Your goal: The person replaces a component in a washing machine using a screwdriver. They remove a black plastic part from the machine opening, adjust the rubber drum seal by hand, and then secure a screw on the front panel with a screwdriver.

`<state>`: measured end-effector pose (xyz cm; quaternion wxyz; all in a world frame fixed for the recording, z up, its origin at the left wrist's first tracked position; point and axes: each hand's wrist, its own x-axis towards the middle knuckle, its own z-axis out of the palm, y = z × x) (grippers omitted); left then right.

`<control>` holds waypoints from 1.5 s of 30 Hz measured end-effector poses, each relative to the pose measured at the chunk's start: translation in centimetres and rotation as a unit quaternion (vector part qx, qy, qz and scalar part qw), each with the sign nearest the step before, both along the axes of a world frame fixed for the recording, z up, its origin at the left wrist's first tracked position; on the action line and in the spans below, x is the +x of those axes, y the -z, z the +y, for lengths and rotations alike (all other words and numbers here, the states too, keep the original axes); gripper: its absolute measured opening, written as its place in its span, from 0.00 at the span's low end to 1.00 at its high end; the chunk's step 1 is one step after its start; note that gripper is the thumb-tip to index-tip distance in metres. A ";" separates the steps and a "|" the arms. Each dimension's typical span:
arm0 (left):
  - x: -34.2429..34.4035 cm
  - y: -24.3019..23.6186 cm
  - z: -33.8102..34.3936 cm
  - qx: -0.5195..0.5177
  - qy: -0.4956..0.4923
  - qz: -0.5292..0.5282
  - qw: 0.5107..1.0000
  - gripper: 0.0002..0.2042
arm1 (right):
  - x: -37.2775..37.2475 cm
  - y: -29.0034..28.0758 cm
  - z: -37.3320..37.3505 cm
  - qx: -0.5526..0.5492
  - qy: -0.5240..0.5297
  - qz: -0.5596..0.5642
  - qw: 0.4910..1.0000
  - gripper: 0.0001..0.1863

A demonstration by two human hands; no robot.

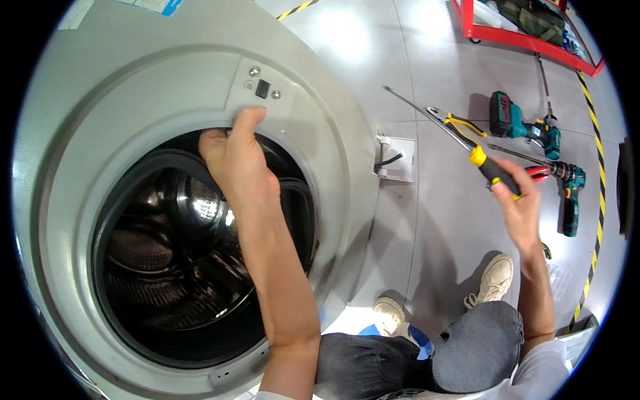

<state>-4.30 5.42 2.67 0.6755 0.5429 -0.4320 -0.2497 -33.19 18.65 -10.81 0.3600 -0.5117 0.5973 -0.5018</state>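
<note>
A front-loading washing machine (337,200) fills the left side, its round opening showing a metal drum (200,207) and a dark rubber door seal (100,267). My left hand (237,157) is closed at the top of the opening, thumb up on the front panel and fingers curled behind the rim, their tips hidden. Just above it are a dark rectangular slot (263,89) and two screws (255,71). Out to the right, my right hand (520,200) grips the black-and-yellow handle of a long screwdriver (479,158), whose shaft points to the upper left.
Yellow-handled pliers (467,124), a teal cordless drill (510,120), a second drill (572,200) and red-handled pliers (539,172) lie on the grey floor. A small white flap (400,160) sticks out from the machine. Behind stands a red cart (493,35); striped tape (595,173) runs rightmost.
</note>
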 end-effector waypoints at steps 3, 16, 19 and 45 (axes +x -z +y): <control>0.1 0.0 0.0 -0.004 0.034 -0.013 0.999 0.15 | 1.6 -4.8 -2.8 -0.097 -0.027 0.049 0.994 0.15; -0.3 0.1 0.1 -0.040 0.030 -0.041 0.998 0.14 | 3.6 -9.0 -5.9 -0.194 -0.006 0.105 0.975 0.13; -0.7 0.1 -0.1 -0.028 0.016 -0.038 0.999 0.16 | 3.4 -9.1 -6.0 -0.197 -0.002 0.107 0.975 0.13; -0.7 0.1 0.1 -0.042 0.013 -0.036 0.998 0.20 | 2.3 -10.9 -5.1 -0.367 -0.094 0.366 0.850 0.31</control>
